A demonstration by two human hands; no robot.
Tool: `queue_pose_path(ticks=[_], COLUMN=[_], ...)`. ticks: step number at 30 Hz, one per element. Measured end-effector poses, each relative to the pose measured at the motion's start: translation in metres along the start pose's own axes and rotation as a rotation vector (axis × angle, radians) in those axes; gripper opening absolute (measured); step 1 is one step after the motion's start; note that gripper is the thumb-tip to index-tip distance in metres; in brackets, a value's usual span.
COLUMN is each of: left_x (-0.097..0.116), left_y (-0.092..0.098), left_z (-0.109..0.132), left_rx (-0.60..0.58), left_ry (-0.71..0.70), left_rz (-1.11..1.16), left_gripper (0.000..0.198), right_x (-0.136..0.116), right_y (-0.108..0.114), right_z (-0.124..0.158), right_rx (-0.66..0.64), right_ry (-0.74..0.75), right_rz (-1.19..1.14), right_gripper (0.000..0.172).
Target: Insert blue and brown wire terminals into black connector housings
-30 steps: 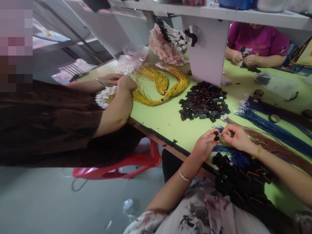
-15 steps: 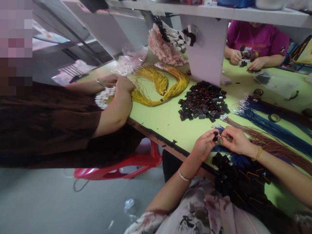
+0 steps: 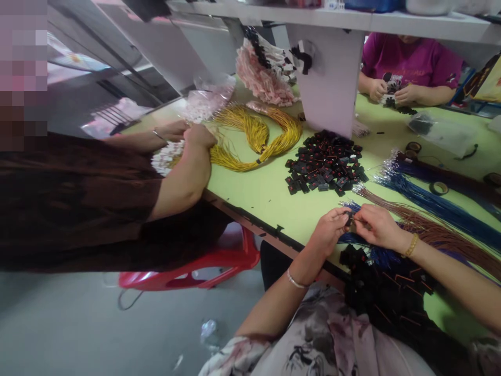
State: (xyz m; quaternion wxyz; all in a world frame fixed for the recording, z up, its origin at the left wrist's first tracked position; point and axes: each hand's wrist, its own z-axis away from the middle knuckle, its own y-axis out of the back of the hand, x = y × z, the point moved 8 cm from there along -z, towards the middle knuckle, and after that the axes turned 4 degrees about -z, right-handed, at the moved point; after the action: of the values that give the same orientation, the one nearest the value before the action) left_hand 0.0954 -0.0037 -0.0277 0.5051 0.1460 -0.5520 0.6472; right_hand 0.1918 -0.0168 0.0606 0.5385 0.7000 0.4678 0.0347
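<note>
Between the thumb and fingers of my left hand point(image 3: 327, 232) is a small black connector housing point(image 3: 348, 218). My right hand point(image 3: 379, 225) pinches a thin wire point(image 3: 355, 220) whose end meets the housing; how deep it sits cannot be made out. Beyond both hands lies a pile of black connector housings point(image 3: 326, 162). A bundle of brown wires point(image 3: 438, 232) with bare metal ends passes behind my right hand, and blue wires point(image 3: 381, 256) lie beneath it. Closer to my body, black housings with short wires point(image 3: 391, 292) are heaped at the table edge.
To the left, a co-worker's hands point(image 3: 199, 134) rest by yellow wires point(image 3: 256, 136). Across the table another person's hands point(image 3: 407, 94) hold small parts. A white upright panel point(image 3: 329, 83) supports the shelf point(image 3: 391, 22). Tape rolls point(image 3: 438, 188) lie right; a red stool point(image 3: 188, 274) stands below.
My right hand has come slightly closer to my left, bringing the wire against the housing. The housing has turned a little. Across the table, the person's hands have come nearer each other.
</note>
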Motion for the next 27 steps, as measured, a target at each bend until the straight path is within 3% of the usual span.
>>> queue_pose_path(ticks=[10, 19, 23, 27], left_x=[0.000, -0.001, 0.000, -0.002], left_y=[-0.004, -0.008, -0.010, -0.010], left_z=[0.001, 0.004, 0.002, 0.000], left_rx=[0.053, 0.108, 0.080, 0.061], left_ry=[-0.010, -0.056, -0.032, -0.008], left_rz=[0.029, -0.015, -0.029, -0.041], left_gripper=[0.030, 0.032, 0.031, 0.032], right_x=[0.010, 0.015, 0.057, 0.107], right_y=[0.003, -0.002, 0.023, 0.029], right_z=[-0.001, 0.001, -0.001, 0.011], right_rx=[-0.009, -0.068, -0.037, -0.203], right_ry=[-0.147, -0.213, -0.416, -0.668], right_rz=[-0.127, -0.105, -0.007, 0.344], right_gripper=[0.009, 0.011, 0.018, 0.013])
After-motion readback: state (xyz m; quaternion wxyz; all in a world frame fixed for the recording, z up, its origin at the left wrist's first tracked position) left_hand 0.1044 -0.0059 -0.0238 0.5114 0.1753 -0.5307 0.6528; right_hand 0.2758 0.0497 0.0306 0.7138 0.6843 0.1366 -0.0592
